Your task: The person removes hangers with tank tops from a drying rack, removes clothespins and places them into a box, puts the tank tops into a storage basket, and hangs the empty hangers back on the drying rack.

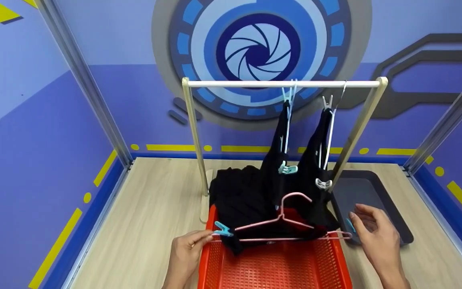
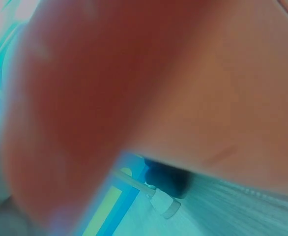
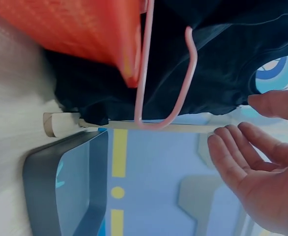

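Note:
A pink hanger (image 1: pixel 282 216) with black cloth (image 1: pixel 239 200) on it is held level over the red basket (image 1: pixel 279 265). A light blue clothespin (image 1: pixel 223 228) clips the cloth near the hanger's left end. My left hand (image 1: pixel 185 251) pinches that end, beside the clothespin; the left wrist view shows mostly blurred skin. My right hand (image 1: pixel 377 237) is off the hanger's right end, over the tray's side, fingers loosely bent and holding nothing. In the right wrist view the same right hand (image 3: pixel 262 162) is apart from the pink hanger (image 3: pixel 146 93).
Behind the basket stands a rack with a white bar (image 1: pixel 247 84). Two hangers with black garments (image 1: pixel 315 148) hang from it, fastened by blue and white clothespins. At the right lies a grey tray (image 1: pixel 395 216) with a blue clothespin (image 3: pixel 59 176) in it. Blue walls surround the table.

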